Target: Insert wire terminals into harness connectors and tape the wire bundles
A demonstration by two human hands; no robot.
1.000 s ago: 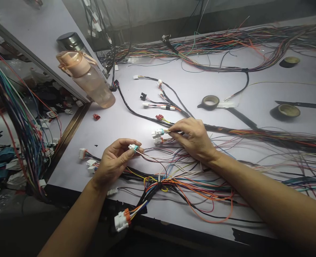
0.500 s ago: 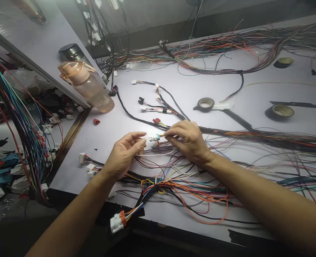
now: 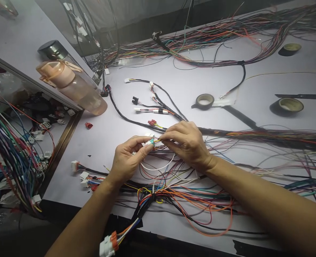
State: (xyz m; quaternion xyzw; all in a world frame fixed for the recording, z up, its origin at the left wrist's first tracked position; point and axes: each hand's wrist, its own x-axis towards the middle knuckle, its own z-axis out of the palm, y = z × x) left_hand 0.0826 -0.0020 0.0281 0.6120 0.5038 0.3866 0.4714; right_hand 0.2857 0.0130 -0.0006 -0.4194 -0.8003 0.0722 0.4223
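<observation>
A small white and teal connector [image 3: 150,141] is pinched between the thumb and forefinger of my left hand [image 3: 129,155]. Just right of it, the fingers of my right hand [image 3: 186,142] are closed on the thin wires [image 3: 157,140] that enter the connector; the fingertips of both hands nearly meet. A loose white wire [image 3: 160,167] curves below the hands. Behind them lies a red connector [image 3: 152,122] with yellow-green wires. Nearer to me, a taped wire bundle [image 3: 154,196] leads to a large white and orange connector [image 3: 108,245] at the table edge.
An upright-leaning peach water bottle [image 3: 77,89] and a dark-capped bottle [image 3: 53,50] are at the left. Tape rolls [image 3: 204,101] and a black-handled blade [image 3: 302,96] lie to the right. A long wire bundle [image 3: 200,64] runs along the back. Connectors fill a lower shelf [image 3: 2,178].
My left hand has moved right and taken hold of the white and teal connector, which my right hand held by its wires. The camera view has shifted slightly.
</observation>
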